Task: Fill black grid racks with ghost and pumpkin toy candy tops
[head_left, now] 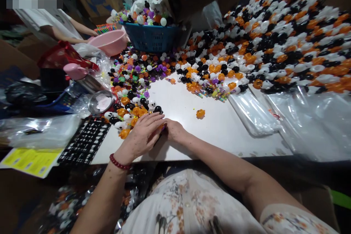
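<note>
Counter loaded along the back and sides, and the action sits close to its front edge: left grip, fingers together and bent, arches palm-down beside the near figures, and right grip tucks in at its fingertips. The two meet like that probably to steady something small between them. That near heap lies right against the left fingers, surely handy for a short reach; the plastic bags lie flat off to the right, likely to keep them out from under the elbows. Now the piece itself: a sliver of orange and purple peeks out between the hands, under the left fingers, mostly hidden, so whether either grip is closed on it, I cannot tell. One orange figure sits alone beyond the right wrist, untouched.
</note>
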Demonstrator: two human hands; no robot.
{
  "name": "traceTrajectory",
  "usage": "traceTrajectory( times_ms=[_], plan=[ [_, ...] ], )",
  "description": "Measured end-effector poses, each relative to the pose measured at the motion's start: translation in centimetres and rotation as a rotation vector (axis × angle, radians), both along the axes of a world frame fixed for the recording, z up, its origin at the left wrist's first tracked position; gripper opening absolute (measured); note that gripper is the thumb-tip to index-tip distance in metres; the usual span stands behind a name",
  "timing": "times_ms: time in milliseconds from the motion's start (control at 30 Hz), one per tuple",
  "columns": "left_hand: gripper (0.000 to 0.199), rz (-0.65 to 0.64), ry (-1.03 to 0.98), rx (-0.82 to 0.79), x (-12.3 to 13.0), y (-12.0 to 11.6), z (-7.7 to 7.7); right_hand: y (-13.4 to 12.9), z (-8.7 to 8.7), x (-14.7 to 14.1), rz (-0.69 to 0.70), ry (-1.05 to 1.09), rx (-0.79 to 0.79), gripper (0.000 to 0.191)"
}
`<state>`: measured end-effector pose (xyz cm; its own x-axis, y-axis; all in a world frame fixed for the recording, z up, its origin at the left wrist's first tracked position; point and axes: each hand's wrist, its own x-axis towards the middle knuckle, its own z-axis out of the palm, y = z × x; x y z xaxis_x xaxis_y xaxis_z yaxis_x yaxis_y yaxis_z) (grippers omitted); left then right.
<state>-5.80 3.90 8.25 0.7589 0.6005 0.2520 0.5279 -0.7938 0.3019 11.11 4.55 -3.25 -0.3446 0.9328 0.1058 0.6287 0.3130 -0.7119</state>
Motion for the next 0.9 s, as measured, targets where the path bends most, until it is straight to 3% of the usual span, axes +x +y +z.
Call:
traceTrajectory(
  times_ms=[100,200,500,767,900],
  plan=[
    [0.034,0.003,-0.040,0.007,-0.2,0.3,-0.3,-0.3,0.6,0.2,0.021,-0.029,0.002,0.032],
    [0.033,-0.002,-0.063,0.008,-0.4,0.5,-0.5,-0.6,0.9,0.5,0.052,-0.036,0.015,0.023],
    [0.032,0.003,-0.070,-0.042,-0.6,0.4,-0.4,-0.3,0.1,0.3,0.086,0.044,0.089,0.026],
    [0.025,0.017,-0.042,0.074,-0.8,1.1,-1.0,-0.3,0.6,-0.5,0.123,-0.097,0.081,0.024],
    [0.023,0.022,0.007,0.091,-0.8,1.2,-0.8,0.8,2.1,2.0,0.094,-0.077,0.018,0.017]
  ],
)
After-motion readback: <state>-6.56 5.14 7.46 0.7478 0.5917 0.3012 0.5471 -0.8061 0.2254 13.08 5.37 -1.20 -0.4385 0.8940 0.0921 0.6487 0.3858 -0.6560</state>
